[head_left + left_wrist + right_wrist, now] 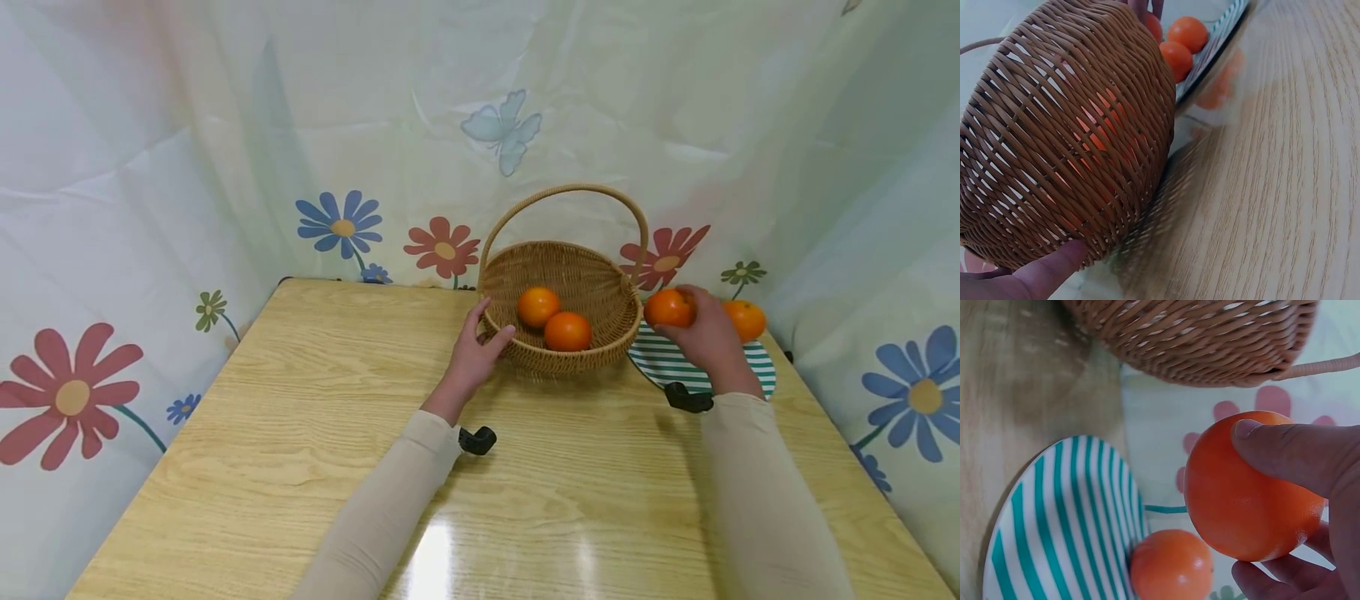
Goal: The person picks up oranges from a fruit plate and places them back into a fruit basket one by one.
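A round wicker basket (570, 362) with a tall handle stands at the back of the table, tilted toward me, with two oranges (567, 332) inside. My left hand (472, 354) touches its left front side, thumb and fingers spread. In the left wrist view, a straight digit (1054, 269) lies against the outside of the weave. My right hand (708, 333) grips another orange (1254, 487) between thumb and fingers, just right of the basket rim and above a green-and-white striped plate (1079, 519). Two oranges on the plate show in the left wrist view; the nearer is this orange (1175, 60).
The wooden table (300, 417) has a flower-printed cloth (375, 125) standing behind it and along both sides. The basket handle (562, 192) arches up in front of this cloth. Black wrist mounts (477, 440) sit at both sleeves.
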{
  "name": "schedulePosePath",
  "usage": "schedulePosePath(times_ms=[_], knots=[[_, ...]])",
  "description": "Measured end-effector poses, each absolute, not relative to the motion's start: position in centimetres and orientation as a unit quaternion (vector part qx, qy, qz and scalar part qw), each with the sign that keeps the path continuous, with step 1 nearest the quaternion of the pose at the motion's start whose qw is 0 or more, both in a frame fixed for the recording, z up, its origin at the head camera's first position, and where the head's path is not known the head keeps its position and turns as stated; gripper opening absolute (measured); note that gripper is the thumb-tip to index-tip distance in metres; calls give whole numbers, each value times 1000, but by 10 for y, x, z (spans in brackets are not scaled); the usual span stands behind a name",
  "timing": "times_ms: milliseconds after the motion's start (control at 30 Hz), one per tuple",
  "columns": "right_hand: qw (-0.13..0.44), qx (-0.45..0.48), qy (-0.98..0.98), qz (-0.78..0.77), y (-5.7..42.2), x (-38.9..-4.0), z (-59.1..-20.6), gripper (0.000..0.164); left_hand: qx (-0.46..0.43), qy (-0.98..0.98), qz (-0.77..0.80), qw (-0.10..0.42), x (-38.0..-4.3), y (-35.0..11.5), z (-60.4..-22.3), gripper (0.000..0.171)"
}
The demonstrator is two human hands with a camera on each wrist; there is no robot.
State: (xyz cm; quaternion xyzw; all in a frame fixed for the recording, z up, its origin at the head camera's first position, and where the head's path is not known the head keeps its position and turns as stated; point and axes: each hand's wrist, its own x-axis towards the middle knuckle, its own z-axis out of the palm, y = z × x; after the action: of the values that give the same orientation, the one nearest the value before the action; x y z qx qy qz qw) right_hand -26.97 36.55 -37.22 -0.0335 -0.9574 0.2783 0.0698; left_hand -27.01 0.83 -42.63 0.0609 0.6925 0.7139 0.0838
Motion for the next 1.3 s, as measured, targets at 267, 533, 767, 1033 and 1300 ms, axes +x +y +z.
schedulePosePath(times_ms=[267, 533, 767, 1033, 1300], knots=[[92, -36, -954, 283, 355, -266, -361, 82, 60, 694, 713, 78, -272, 5, -426, 71], [110, -35, -947, 300, 346, -259, -351, 80, 62, 698, 711, 69, -269, 6, -428, 74], [121, -56, -936, 325, 340, -253, -348, 81, 64, 702, 706, 70, -266, 6, -424, 75], [155, -60, -923, 346, 335, -246, -343, 79, 68, 698, 710, 67, -268, 10, -426, 70], [170, -74, -906, 381, 332, -240, -339, 79, 67, 713, 694, 65, -270, 10, -425, 70]])
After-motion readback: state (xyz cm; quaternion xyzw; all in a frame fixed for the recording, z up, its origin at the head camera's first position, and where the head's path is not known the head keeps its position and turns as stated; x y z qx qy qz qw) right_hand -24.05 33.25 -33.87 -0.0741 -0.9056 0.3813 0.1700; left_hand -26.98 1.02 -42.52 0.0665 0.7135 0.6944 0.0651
